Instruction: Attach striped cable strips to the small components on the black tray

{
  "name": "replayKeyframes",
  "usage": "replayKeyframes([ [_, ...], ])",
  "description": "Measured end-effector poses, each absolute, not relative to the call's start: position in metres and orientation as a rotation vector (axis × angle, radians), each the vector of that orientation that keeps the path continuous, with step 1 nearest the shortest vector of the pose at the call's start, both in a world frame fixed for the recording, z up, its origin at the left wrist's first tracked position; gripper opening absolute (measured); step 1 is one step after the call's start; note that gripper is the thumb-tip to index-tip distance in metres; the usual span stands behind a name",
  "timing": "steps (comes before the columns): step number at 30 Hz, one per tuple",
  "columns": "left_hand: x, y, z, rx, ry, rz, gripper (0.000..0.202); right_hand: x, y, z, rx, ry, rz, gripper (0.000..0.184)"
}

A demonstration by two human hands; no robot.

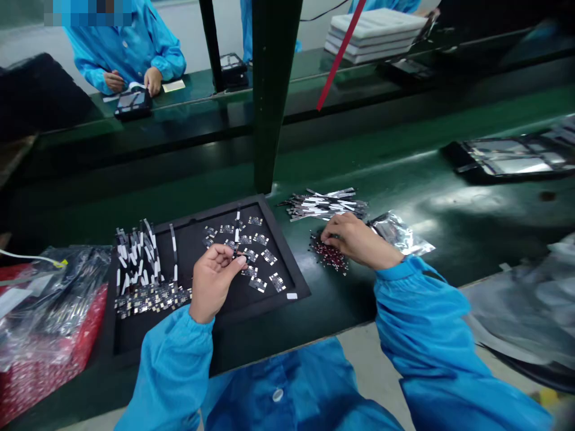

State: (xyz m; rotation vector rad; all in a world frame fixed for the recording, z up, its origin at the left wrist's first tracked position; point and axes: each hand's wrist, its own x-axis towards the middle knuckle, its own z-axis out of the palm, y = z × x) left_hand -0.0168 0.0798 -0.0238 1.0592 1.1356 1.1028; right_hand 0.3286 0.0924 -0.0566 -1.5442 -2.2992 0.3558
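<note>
Caution: the loose small circuit boards [256, 257] in the black tray [282, 245] can be displaced if the left hand [214, 281] drops or brushes them, and the heap of red parts [330, 254] can scatter across the green worktop [453, 239] if the right hand [359, 239] sweeps it. The left hand is raised over the tray, fingers closed on a narrow black-and-white strip [236, 230]. The right hand lies just past the tray's right edge, fingers curled down into the heap; any grip on a part cannot be confirmed.

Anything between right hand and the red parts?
Nothing visible: the right hand is already at the red parts, fingertips down on the pile. The foil bag lies off to the hand's side, not between them.
</note>
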Motion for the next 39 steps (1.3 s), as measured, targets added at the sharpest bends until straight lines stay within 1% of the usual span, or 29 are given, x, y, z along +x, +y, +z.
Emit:
replayKeyframes([
  [3, -0.017, 0.079, -0.021, 0.991, 1.102, 1.091, 0.032, 0.328, 0.092, -0.049, -1.500, -2.221, 0.450, 0.015],
  [9, -0.015, 0.078, -0.015, 0.819, 1.026, 1.016, 0.039, 0.321, 0.083, -0.030, -1.607, -1.610, 0.464, 0.017],
  [12, -0.015, 0.078, -0.014, 0.801, 1.020, 0.996, 0.040, 0.299, 0.076, -0.016, -1.598, -1.437, 0.471, 0.017],
  [14, -0.015, 0.077, -0.014, 0.798, 1.014, 0.989, 0.041, 0.274, 0.072, -0.006, -1.523, -1.467, 0.544, 0.016],
  [18, -0.014, 0.075, -0.013, 0.787, 1.006, 0.981, 0.041, 0.216, 0.067, 0.000, -1.289, -1.733, 0.897, 0.013],
  [21, -0.014, 0.075, -0.014, 0.758, 1.007, 0.981, 0.042, 0.188, 0.067, -0.006, -1.234, -1.771, 0.979, 0.015],
  [25, -0.013, 0.074, -0.017, 0.758, 1.021, 0.977, 0.040, 0.178, 0.066, -0.017, -1.231, -1.719, 1.029, 0.014],
  [29, -0.012, 0.075, -0.021, 0.800, 1.049, 0.972, 0.033, 0.178, 0.064, -0.021, -1.205, -1.707, 1.058, 0.013],
  [39, -0.011, 0.073, -0.020, 0.840, 1.088, 0.984, 0.030, 0.172, 0.061, -0.026, -1.181, -1.746, 0.912, 0.010],
])
